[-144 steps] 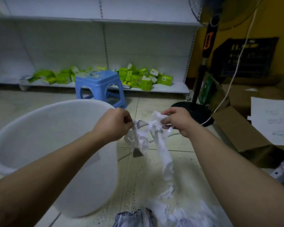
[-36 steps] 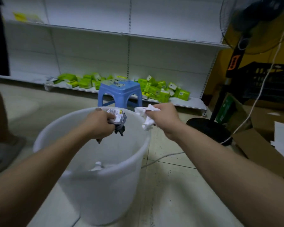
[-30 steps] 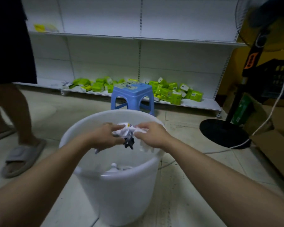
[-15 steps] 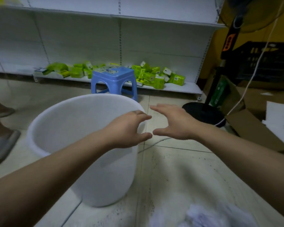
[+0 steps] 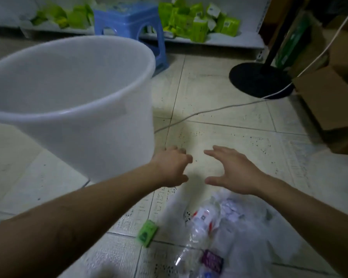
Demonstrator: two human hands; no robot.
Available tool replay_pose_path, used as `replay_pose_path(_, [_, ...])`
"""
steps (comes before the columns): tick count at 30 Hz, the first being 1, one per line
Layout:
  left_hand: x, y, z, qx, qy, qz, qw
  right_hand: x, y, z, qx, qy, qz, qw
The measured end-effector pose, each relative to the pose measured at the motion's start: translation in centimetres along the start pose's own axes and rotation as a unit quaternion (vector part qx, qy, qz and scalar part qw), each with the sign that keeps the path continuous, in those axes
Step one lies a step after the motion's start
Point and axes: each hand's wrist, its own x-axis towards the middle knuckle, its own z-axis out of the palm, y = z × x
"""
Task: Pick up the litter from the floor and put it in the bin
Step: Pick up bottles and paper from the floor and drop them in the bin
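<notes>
Both hands empty: left hand [image 5: 172, 167] and right hand [image 5: 232, 171] hang with fingers spread above the tiled floor [image 5: 239, 141]. Litter [image 5: 219, 227] lies just below them, beside the white bin [image 5: 72, 109].

One view only is supplied, taken from a wide-angle camera worn on the head; no second view is available for overlap. The camera is pitched forward and steeply down toward the tiled floor [image 5: 239, 117]. Both forearms are seen entering from the lower edge, the left hand [image 5: 172, 169] and right hand [image 5: 232, 170] lying near the centre of the frame at arm's length. The white bin [image 5: 72, 105] is seen close, filling the upper left. The shelf [image 5: 219, 40] and blue stool [image 5: 129, 23] are cut by the top edge. Straight lines are bowed toward the margins.
</notes>
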Motion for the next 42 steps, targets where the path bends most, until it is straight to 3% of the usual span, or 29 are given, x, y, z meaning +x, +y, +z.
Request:
replay_pose_path(5, [-1.0, 0.6, 7.5, -0.031, -0.148, -0.022, 0.988, -0.8, 2.1, 6.3, -0.008, -0.106, 0.016, 0.994])
replay_pose_path(8, [-1.5, 1.2, 10.6, -0.039, -0.174, -0.021, 0.984, -1.2, 3.5, 7.9, -0.029, -0.142, 0.044, 0.988])
replay_pose_path(13, [-1.5, 2.5, 14.2, -0.03, -0.153, -0.02, 0.988, -2.2, 3.9, 10.2, -0.077, -0.178, -0.03, 0.981])
replay_pose_path(21, [-0.8, 1.7, 13.7, -0.105, -0.011, -0.079, 0.991, -1.4, 2.5, 11.8, -0.14, -0.18, -0.131, 0.965])
replay_pose_path(28, [0.6, -0.3, 5.9, -0.224, 0.121, -0.085, 0.963, 0.7, 2.2, 8.1, -0.146, -0.074, -0.142, 0.976])
replay_pose_path(32, [2.9, -0.7, -1.3, -0.294, 0.176, -0.116, 0.932, 1.7, 2.8, 1.1, -0.177, 0.011, -0.071, 0.982])
replay_pose_path(37, [3.9, -1.7, -11.1, -0.264, 0.265, -0.095, 0.922, 1.6, 3.2, -8.5, -0.182, 0.131, 0.061, 0.973])
replay_pose_path(42, [1.2, -6.4, -19.6, -0.218, 0.316, -0.101, 0.918, 2.3, -1.0, -15.5, -0.018, 0.235, 0.135, 0.963])
